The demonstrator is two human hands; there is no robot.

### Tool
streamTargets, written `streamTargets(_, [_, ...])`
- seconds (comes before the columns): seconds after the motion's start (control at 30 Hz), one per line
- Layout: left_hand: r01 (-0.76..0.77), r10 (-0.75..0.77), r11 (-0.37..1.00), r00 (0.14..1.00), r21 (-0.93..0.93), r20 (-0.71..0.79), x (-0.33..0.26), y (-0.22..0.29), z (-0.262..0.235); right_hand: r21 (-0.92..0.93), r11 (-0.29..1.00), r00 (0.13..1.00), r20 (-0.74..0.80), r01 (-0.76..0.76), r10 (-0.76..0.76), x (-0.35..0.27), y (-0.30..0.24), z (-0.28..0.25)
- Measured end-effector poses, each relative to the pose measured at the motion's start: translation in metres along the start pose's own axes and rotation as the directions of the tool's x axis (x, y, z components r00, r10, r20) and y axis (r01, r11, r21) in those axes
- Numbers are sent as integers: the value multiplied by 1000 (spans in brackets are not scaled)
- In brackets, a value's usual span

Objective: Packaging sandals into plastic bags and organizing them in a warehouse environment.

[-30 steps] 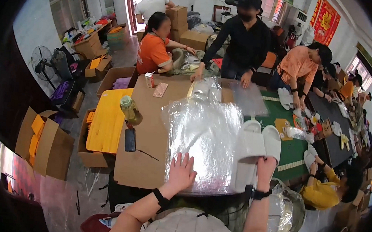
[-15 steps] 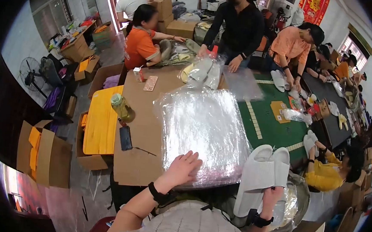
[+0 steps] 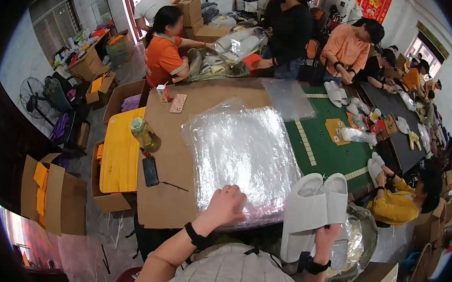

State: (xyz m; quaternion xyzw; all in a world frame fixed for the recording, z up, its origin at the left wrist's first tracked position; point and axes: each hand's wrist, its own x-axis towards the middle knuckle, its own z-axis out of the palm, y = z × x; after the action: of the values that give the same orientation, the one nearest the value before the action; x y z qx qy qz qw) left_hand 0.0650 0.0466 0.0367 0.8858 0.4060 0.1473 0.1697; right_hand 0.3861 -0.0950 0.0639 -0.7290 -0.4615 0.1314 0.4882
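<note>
Head view: left hand (image 3: 223, 207) newly curled on plastic sheets (image 3: 241, 152), grip unclear; right hand (image 3: 327, 239) clamps slippers (image 3: 307, 212).

A pair of white slippers (image 3: 309, 207), each with a broad strap and an open toe, is in the right hand's (image 3: 328, 236) grip at the right part of the tabletop's (image 3: 163, 204) near edge. The two sit side by side, toes pointing away over the tabletop, heels jutting past its near edge; the right one's heel is partly hidden by the hand. A stack of clear plastic bags (image 3: 244, 147) lies flat on the tabletop, reaching its near edge, the layers slightly fanned, glossy with glare, the near margin pinkish. The left hand (image 3: 225, 206) rests on it.
</note>
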Motion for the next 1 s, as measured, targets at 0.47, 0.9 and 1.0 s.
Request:
streamTargets(0.47, [90, -138, 966, 972, -241, -189, -3, 10, 10, -7, 995, 995, -26, 98, -98, -5, -11, 0])
streamTargets(0.9, [252, -409, 827, 883, -503, -231, 21, 18, -3, -113, 863, 781, 494, 492, -381, -21, -37, 12])
streamTargets(1.0, [253, -427, 787, 881, -562, -201, 23, 21, -6, -151, 844, 724, 604, 515, -334, -24, -14, 16])
